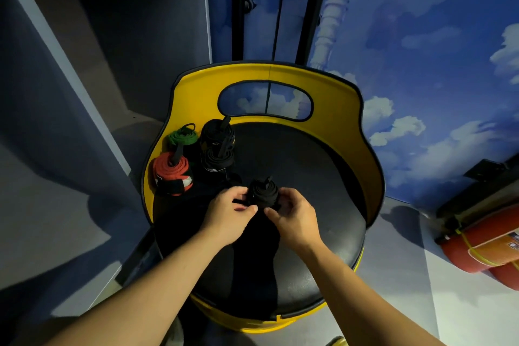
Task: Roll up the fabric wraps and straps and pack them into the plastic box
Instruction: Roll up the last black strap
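Observation:
A partly rolled black wrap [264, 191] stands upright on the black seat [317, 205] of a yellow barrel chair. My left hand [229, 212] pinches it from the left and my right hand [295, 216] pinches it from the right. Its loose black tail [255, 255] trails toward me over the seat. At the seat's left stand finished rolls: a green one [182, 136], a red one with a white and black band [172, 174], and two black ones [217, 132] [217, 160]. No plastic box is in view.
The chair's yellow backrest [339, 98] with a cut-out handle curves behind the seat. Grey shelving [70, 45] rises on the left. A cloud-painted wall [435, 64] is on the right, with a red and orange roll [488, 250] on the floor beside it.

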A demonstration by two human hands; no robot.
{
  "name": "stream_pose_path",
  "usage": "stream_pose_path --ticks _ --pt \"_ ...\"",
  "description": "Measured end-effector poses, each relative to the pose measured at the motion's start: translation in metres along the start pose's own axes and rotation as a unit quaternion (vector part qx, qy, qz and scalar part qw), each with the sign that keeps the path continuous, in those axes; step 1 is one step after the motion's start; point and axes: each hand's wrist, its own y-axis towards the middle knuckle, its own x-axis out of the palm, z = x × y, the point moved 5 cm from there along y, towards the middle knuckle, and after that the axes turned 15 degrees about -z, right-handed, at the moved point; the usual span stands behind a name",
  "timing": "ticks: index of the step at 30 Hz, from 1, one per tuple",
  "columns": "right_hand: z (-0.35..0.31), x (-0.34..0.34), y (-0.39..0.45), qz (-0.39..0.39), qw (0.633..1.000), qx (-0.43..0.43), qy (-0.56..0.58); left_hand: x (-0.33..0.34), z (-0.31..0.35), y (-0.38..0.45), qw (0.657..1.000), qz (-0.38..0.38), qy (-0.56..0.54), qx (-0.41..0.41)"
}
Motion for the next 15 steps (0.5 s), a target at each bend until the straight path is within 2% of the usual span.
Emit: stream_pose_path --ticks 9,15 --pt "-0.020 -0.009 0.046 0.051 0.997 -0.032 -0.047 -0.005 0.022 0.039 1.000 -0.001 0.009 0.000" --pt "-0.025 -0.008 0.086 0.052 0.998 -0.028 -0.034 -0.012 0.021 0.069 0.996 0.010 -0.083 -0.033"
